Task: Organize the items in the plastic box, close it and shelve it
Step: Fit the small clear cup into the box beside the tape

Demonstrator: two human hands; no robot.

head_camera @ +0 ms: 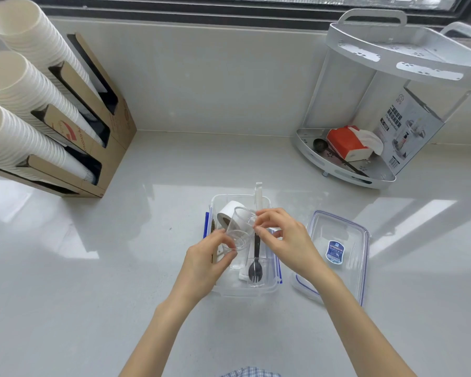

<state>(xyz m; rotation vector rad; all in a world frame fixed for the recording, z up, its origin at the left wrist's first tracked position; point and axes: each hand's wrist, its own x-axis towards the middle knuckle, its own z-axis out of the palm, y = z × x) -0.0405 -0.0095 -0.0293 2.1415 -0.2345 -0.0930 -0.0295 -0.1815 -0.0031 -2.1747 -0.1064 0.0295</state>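
Observation:
A clear plastic box (269,288) with blue clips stands open on the counter. Above it, two clear plastic cups are being held. My left hand (210,257) grips the lower clear cup (238,240) by its rim. My right hand (280,235) pinches the rim of the upper clear cup (242,217), which tilts over the first. Inside the box lie a white tape roll (226,216), a black spork (255,269) and a white comb (258,194) that sticks out past the far wall. The box's clear lid (337,238) rests to the right of it.
A white two-tier corner shelf (408,42) stands at the back right; its lower tier holds a tissue pack (346,142), a black scoop (318,145) and a printed carton (408,129). Stacks of paper cups (25,77) lean in a cardboard holder (114,126) at the left.

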